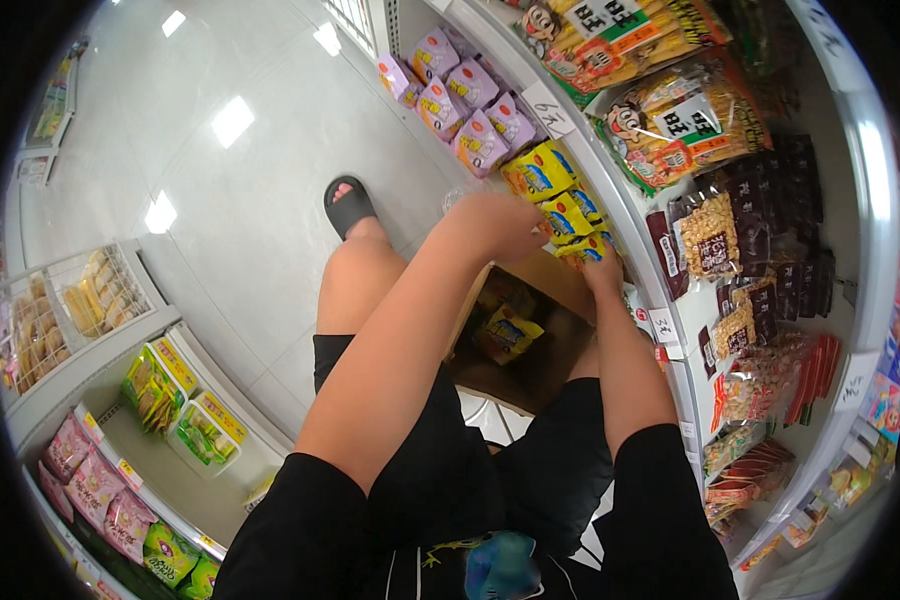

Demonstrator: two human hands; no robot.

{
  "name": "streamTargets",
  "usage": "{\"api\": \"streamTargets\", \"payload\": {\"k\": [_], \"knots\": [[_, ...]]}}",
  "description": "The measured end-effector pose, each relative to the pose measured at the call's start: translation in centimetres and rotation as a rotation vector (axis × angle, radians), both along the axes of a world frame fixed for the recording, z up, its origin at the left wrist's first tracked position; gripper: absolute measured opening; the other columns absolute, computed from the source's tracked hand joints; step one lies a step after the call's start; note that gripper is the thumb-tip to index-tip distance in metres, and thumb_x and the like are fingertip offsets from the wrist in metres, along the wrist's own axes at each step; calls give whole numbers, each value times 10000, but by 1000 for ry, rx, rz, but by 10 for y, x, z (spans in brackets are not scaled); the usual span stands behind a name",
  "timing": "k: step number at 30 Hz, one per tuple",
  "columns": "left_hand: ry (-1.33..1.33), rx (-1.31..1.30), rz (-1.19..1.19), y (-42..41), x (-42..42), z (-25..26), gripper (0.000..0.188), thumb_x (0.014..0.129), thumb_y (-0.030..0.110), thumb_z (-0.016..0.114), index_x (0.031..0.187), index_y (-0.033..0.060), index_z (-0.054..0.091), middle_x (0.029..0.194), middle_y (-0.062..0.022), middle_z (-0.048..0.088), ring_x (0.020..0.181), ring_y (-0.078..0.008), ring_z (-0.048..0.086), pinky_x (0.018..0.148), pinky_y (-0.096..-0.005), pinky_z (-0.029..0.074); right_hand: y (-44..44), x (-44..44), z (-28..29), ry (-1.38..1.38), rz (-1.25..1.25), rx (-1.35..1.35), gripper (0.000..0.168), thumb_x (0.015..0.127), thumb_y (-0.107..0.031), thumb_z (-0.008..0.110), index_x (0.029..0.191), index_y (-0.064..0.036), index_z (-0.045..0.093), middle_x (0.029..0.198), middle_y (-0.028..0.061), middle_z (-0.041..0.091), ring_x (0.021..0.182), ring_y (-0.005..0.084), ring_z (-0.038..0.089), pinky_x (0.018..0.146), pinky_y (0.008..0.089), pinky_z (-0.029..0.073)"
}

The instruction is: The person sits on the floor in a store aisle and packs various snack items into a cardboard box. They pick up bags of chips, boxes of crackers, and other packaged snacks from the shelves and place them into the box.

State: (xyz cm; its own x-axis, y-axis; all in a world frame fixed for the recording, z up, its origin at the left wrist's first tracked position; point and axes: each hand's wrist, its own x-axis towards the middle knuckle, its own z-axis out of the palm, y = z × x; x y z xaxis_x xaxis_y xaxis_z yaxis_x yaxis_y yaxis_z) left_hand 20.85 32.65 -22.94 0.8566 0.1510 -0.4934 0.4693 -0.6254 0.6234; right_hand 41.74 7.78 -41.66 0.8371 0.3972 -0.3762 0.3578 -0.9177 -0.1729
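Several yellow snack packets (566, 217) stand in rows on the low shelf in front of me, beside purple snack packets (478, 142). My right hand (606, 262) is at the nearest yellow packet, its fingers around that packet's edge. Close by on the other side, my left hand (521, 221) is curled next to the yellow packets; its fingers are partly hidden, so a hold cannot be told. Between my legs is an open cardboard box (544, 281) with a few yellow packets (506, 334) lying inside it.
Shelves with large corn-snack bags (682, 124), packed nuts (709, 232) and handwritten price tags (547, 109) rise at the right. At lower left stands another shelf (202, 480) with green packets (150, 390) and pink bags (97, 480). Pale tiled floor (270, 195) lies at upper left.
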Motion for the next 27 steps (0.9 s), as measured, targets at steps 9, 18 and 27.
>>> {"api": "streamTargets", "payload": {"k": [9, 18, 27], "knots": [[96, 59, -57, -3, 30, -5, 308, 865, 354, 630, 1006, 102, 738, 1002, -87, 725, 940, -277, 696, 767, -417, 553, 30, -11, -5, -59, -127, 166, 469, 833, -371, 739, 1175, -89, 584, 1159, 216, 639, 1091, 390, 599, 927, 452, 477], [92, 49, -85, -7, 31, -5, 374, 902, 405, 571, 1032, 82, 707, 952, -154, 709, 927, -342, 679, 811, -447, 532, 2, 11, -59, -212, -50, 237, 327, 883, -275, 691, 1112, -42, 696, 1052, 178, 704, 976, 312, 679, 863, 384, 516], [143, 36, -159, -15, 27, -28, 444, 885, 425, 600, 1071, 38, 715, 1071, -154, 709, 989, -328, 674, 851, -429, 530, -10, -10, -24, -305, -136, 143, 299, 876, -266, 696, 1091, -57, 702, 1010, 165, 711, 914, 321, 683, 811, 386, 521]]}}
